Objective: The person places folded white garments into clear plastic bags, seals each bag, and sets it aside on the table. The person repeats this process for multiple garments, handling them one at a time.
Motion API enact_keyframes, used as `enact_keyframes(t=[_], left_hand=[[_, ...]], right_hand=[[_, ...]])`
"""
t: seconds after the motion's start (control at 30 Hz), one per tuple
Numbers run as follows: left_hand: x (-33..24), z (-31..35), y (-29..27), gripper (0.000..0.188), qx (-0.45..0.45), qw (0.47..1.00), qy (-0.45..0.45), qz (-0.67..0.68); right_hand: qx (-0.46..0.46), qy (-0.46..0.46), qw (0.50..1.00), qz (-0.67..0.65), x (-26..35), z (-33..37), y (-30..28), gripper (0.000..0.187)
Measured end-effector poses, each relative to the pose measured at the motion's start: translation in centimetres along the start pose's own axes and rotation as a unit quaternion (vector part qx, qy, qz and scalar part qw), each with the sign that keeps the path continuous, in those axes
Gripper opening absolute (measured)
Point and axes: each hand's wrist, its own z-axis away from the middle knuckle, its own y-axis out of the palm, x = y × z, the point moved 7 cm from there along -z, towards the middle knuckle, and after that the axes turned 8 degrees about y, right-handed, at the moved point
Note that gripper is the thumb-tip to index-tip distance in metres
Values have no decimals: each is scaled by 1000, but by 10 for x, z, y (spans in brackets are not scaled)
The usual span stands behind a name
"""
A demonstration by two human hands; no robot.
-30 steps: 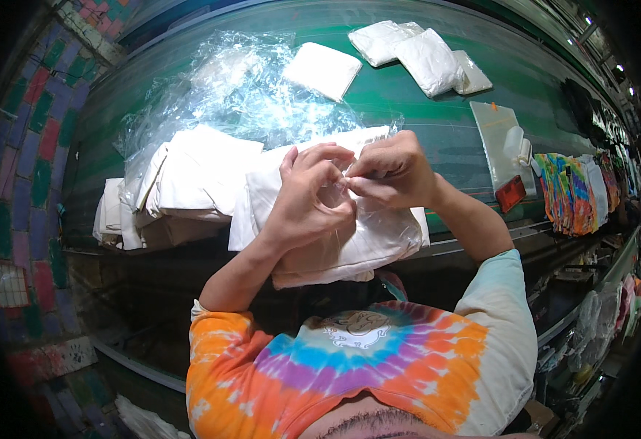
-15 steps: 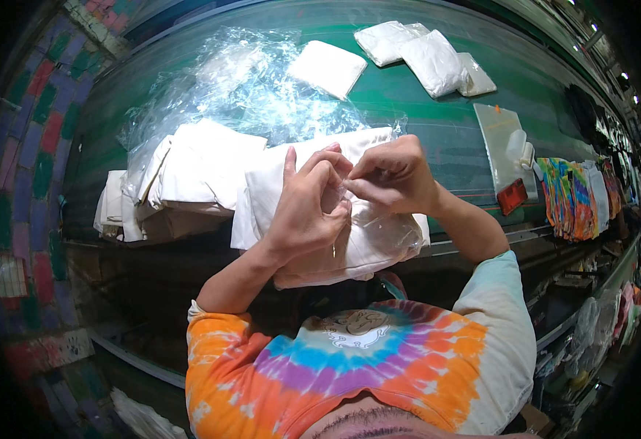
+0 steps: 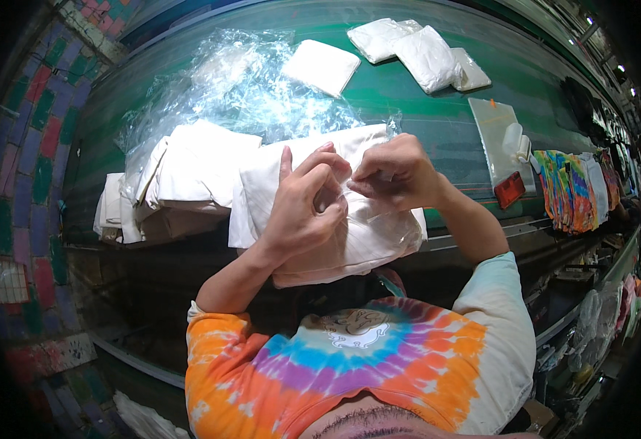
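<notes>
In front of me lies a large bundle of folded white cloth (image 3: 320, 262). Clear, wrinkled plastic (image 3: 408, 238) covers its right part. My left hand (image 3: 307, 201) rests over the middle of the bundle, its thumb and forefinger curled in a pinch; what they grip is mostly hidden. Close beside it my right hand (image 3: 398, 175) is closed, fingertips pinched near the left ones. A small bit of clear film shows at the right fingers. Left of the bundle sits a stack of folded white cloth (image 3: 203, 164).
A heap of clear plastic bags (image 3: 225, 80) spreads over the green table (image 3: 320, 33). A folded white pack (image 3: 324, 67) and several bagged white packs (image 3: 426, 58) lie at the back. To the right are a flat clear bag (image 3: 490, 128), a red object (image 3: 509, 190) and tie-dyed cloth (image 3: 563, 183).
Both hands stay over the bundle in nearly the same pinch. The fingertips have drawn slightly apart. The whole view has shifted a little.
</notes>
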Motion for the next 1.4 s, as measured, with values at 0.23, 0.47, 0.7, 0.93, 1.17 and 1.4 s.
enact_keyframes(t=[0.23,0.47,0.7,0.93,1.17,1.4], left_hand=[[-3,0,2,13,14,1000,6,-6],[-1,2,1,11,4,1000,4,-2],[3,2,1,22,2,1000,-7,18],[4,2,2,33,-4,1000,0,16],[3,3,4,32,11,1000,-8,22],[1,5,9,35,28,999,-4,-28]], right_hand=[[19,99,991,-86,-13,3,4,13],[172,34,984,-39,8,-7,1,29],[135,-82,984,80,33,-7,10,28],[106,-175,965,164,40,-4,18,17],[60,17,994,88,24,-7,24,10],[2,177,981,80,9,6,27,13]])
